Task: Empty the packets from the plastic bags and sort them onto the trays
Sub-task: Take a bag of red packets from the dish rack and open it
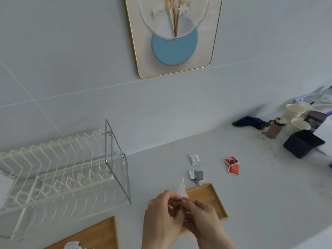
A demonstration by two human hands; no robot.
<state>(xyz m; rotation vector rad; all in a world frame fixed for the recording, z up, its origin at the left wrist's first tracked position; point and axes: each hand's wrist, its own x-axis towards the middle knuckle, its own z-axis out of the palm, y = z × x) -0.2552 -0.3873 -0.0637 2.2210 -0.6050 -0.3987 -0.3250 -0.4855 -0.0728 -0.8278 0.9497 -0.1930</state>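
My left hand [161, 214] and my right hand [201, 218] meet above the counter, both pinching a small clear plastic bag [182, 188] that sticks up between the fingertips. Under them lies a wooden tray [212, 198]. A second wooden tray [97, 234] sits at the bottom left with a white packet [71, 245] at its near edge. Loose on the counter beyond the hands lie a white packet [194, 159], a grey packet [196, 176] and two red packets [233, 165].
A white wire dish rack [53, 177] with a clear end panel stands at the left. At the far right are paper cups [296, 115], a brown cylinder [274, 128], a black box [301, 143] and a dark blue cloth [249, 122]. A framed picture [174, 36] hangs on the wall.
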